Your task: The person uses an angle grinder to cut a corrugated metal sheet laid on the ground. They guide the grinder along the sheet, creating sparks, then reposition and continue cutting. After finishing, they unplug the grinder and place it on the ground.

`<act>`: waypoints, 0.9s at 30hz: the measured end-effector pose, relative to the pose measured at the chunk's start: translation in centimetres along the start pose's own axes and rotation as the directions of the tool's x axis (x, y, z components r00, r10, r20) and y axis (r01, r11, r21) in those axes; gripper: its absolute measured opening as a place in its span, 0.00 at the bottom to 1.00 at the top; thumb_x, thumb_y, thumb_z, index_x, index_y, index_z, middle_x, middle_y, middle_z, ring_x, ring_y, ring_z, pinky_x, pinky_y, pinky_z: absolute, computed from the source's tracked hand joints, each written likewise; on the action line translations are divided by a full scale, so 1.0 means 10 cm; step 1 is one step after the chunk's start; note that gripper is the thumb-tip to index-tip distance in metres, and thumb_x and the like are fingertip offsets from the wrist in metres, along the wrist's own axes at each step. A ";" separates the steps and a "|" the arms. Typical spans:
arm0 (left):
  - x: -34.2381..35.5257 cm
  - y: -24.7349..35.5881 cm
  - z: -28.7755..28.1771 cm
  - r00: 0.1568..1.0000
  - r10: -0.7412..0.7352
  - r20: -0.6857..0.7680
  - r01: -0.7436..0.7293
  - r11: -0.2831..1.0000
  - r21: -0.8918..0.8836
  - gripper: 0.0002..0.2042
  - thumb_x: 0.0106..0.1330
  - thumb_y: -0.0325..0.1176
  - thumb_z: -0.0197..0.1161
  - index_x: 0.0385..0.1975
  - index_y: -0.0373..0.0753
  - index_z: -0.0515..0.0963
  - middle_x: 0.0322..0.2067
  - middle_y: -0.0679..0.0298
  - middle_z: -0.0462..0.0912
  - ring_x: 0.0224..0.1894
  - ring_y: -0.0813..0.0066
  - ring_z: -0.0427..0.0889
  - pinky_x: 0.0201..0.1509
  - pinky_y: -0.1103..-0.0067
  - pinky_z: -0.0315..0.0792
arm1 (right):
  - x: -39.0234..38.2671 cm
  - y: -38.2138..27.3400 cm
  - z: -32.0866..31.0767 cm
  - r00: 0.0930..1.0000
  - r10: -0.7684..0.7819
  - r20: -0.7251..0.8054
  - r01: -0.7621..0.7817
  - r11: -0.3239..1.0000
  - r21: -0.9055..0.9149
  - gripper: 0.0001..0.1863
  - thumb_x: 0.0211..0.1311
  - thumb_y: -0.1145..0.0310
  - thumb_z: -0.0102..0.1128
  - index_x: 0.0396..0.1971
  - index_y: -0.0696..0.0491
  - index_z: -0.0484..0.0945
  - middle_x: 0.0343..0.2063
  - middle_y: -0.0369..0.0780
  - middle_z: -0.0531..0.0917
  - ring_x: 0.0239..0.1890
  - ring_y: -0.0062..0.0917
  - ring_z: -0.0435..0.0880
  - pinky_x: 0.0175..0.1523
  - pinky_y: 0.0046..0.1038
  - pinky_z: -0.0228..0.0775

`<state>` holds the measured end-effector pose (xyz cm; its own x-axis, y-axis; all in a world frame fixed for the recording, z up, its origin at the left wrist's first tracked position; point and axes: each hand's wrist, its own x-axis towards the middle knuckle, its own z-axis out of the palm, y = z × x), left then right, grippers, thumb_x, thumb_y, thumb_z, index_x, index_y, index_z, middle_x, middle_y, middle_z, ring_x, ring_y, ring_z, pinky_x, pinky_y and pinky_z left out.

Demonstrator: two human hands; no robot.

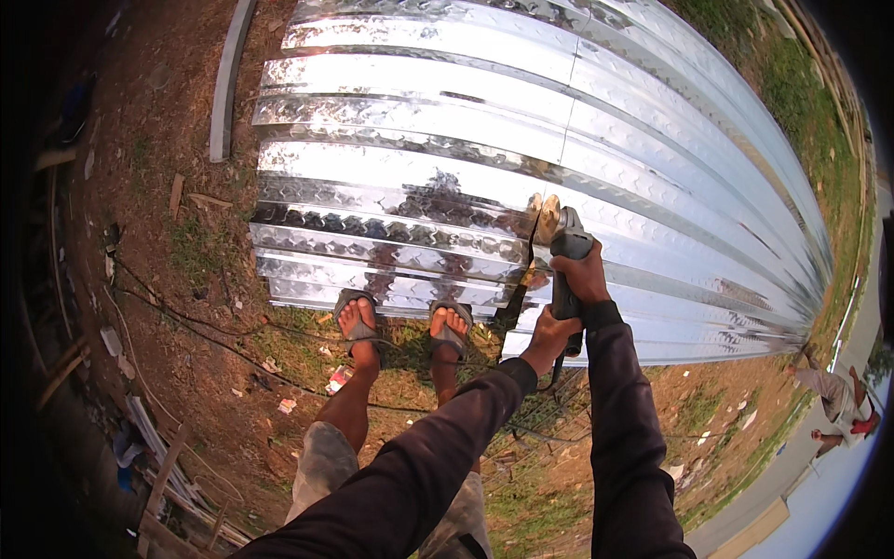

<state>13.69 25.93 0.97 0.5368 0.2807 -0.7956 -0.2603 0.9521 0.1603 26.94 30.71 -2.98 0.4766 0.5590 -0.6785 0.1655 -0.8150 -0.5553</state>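
Note:
I hold a dark grey angle grinder (571, 238) in both hands, its disc (548, 216) at a dark cut through the shiny corrugated metal sheet (670, 205). My right hand (582, 270) is closed round the upper body of the grinder; my left hand (551, 340) grips it lower down. The cut opens as a gap toward the sheet's near edge, and a thin straight line continues beyond the disc toward the far side. My sandalled feet (357, 326) are at the near edge of the left piece.
A long grey bar (226, 88) lies on dirt left of the sheet. Cables (219, 340) run past my feet. Planks and metal lengths (163, 456) are piled at lower left. A co-worker (843, 405) in a red cap bends by the sheet's far right end, near a road (787, 466).

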 end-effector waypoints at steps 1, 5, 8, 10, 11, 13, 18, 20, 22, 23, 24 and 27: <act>0.01 -0.01 -0.01 1.000 0.000 0.011 0.000 1.000 -0.011 0.18 0.53 0.30 0.68 0.39 0.35 0.68 0.25 0.64 0.75 0.20 0.76 0.75 0.21 0.76 0.72 | -0.01 -0.01 0.00 1.000 -0.008 -0.003 0.008 1.000 -0.004 0.51 0.39 0.62 0.72 0.63 0.63 0.54 0.47 0.54 0.78 0.47 0.39 0.82 0.50 0.34 0.75; 0.00 0.00 0.02 1.000 0.003 -0.006 -0.003 1.000 -0.001 0.17 0.54 0.31 0.67 0.38 0.35 0.68 0.24 0.64 0.74 0.19 0.75 0.74 0.19 0.74 0.71 | 0.02 -0.01 0.02 1.000 0.003 -0.002 -0.003 0.999 -0.037 0.51 0.39 0.62 0.72 0.63 0.63 0.54 0.46 0.54 0.78 0.47 0.40 0.81 0.51 0.34 0.75; -0.02 0.03 0.01 1.000 -0.014 0.017 0.014 1.000 -0.006 0.16 0.54 0.31 0.67 0.38 0.35 0.68 0.23 0.64 0.74 0.18 0.75 0.74 0.18 0.74 0.70 | 0.02 0.00 0.03 1.000 0.007 -0.015 -0.008 0.999 -0.051 0.50 0.39 0.62 0.72 0.62 0.64 0.54 0.46 0.54 0.78 0.47 0.41 0.81 0.51 0.35 0.75; 0.00 0.05 -0.02 1.000 -0.007 0.028 0.006 1.000 0.010 0.15 0.54 0.31 0.67 0.36 0.35 0.69 0.22 0.64 0.74 0.17 0.74 0.74 0.17 0.73 0.70 | 0.01 -0.03 0.05 1.000 -0.003 -0.020 0.003 1.000 -0.024 0.50 0.39 0.62 0.72 0.62 0.64 0.54 0.46 0.54 0.78 0.47 0.41 0.81 0.52 0.35 0.75; 0.01 0.05 -0.03 0.999 -0.020 0.036 0.018 0.999 0.043 0.15 0.54 0.32 0.67 0.37 0.36 0.71 0.23 0.64 0.76 0.19 0.75 0.76 0.18 0.74 0.71 | 0.01 -0.03 0.04 1.000 -0.008 -0.020 0.008 1.000 -0.001 0.50 0.39 0.62 0.72 0.62 0.64 0.54 0.47 0.55 0.78 0.47 0.42 0.81 0.52 0.35 0.75; 0.04 0.06 -0.07 0.998 -0.047 0.050 0.041 0.993 0.108 0.14 0.56 0.36 0.68 0.38 0.37 0.74 0.26 0.64 0.80 0.22 0.76 0.79 0.21 0.76 0.74 | 0.03 -0.05 0.04 1.000 -0.006 -0.018 0.007 1.000 0.005 0.51 0.39 0.62 0.72 0.63 0.64 0.54 0.47 0.55 0.78 0.47 0.42 0.81 0.52 0.35 0.75; 0.07 0.03 -0.04 1.000 -0.023 0.011 0.022 0.997 0.073 0.12 0.56 0.36 0.68 0.34 0.36 0.76 0.25 0.64 0.80 0.21 0.76 0.79 0.21 0.76 0.73 | 0.10 0.00 0.03 1.000 0.006 -0.016 -0.007 0.998 -0.069 0.51 0.39 0.62 0.72 0.63 0.64 0.53 0.47 0.55 0.78 0.48 0.42 0.81 0.53 0.35 0.74; 0.08 0.04 -0.04 0.999 -0.018 0.034 0.015 0.997 0.077 0.12 0.56 0.36 0.67 0.34 0.36 0.77 0.24 0.64 0.80 0.21 0.76 0.78 0.20 0.76 0.74 | 0.11 0.00 0.03 1.000 0.010 -0.011 -0.010 0.998 -0.068 0.52 0.39 0.62 0.73 0.63 0.64 0.53 0.47 0.55 0.78 0.48 0.42 0.81 0.53 0.35 0.74; 0.09 0.06 -0.02 0.999 -0.010 0.042 0.006 0.996 0.087 0.11 0.56 0.35 0.67 0.34 0.36 0.78 0.24 0.64 0.80 0.21 0.76 0.78 0.20 0.76 0.74 | 0.14 -0.02 0.03 1.000 -0.003 0.000 0.003 0.999 -0.047 0.52 0.39 0.62 0.73 0.63 0.64 0.53 0.47 0.56 0.78 0.48 0.42 0.81 0.53 0.35 0.74; 0.10 0.08 0.02 0.999 -0.014 0.052 0.011 0.998 0.066 0.11 0.55 0.34 0.67 0.33 0.36 0.76 0.23 0.64 0.78 0.19 0.76 0.77 0.19 0.76 0.72 | 0.17 -0.01 0.00 1.000 -0.017 0.002 0.017 0.999 -0.029 0.52 0.39 0.62 0.73 0.63 0.64 0.53 0.47 0.56 0.78 0.48 0.42 0.81 0.53 0.35 0.74; 0.11 0.11 0.06 0.998 -0.019 0.062 0.017 0.999 0.045 0.11 0.54 0.32 0.68 0.32 0.35 0.74 0.22 0.64 0.77 0.18 0.75 0.76 0.17 0.76 0.71 | 0.20 0.00 -0.02 1.000 -0.031 0.005 0.031 0.999 -0.011 0.52 0.38 0.62 0.73 0.63 0.64 0.53 0.47 0.56 0.77 0.48 0.42 0.81 0.53 0.35 0.74; 0.15 0.15 0.14 1.000 -0.010 0.017 0.009 1.000 0.023 0.11 0.54 0.31 0.68 0.31 0.35 0.72 0.20 0.64 0.75 0.16 0.76 0.74 0.16 0.75 0.70 | 0.25 -0.08 -0.06 1.000 -0.012 0.018 0.012 1.000 -0.027 0.52 0.39 0.62 0.73 0.63 0.65 0.53 0.47 0.56 0.77 0.47 0.42 0.81 0.51 0.35 0.75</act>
<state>15.22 27.94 0.83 0.5527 0.2733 -0.7873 -0.2366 0.9573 0.1662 28.54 32.70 -3.92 0.4591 0.5712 -0.6804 0.1944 -0.8119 -0.5504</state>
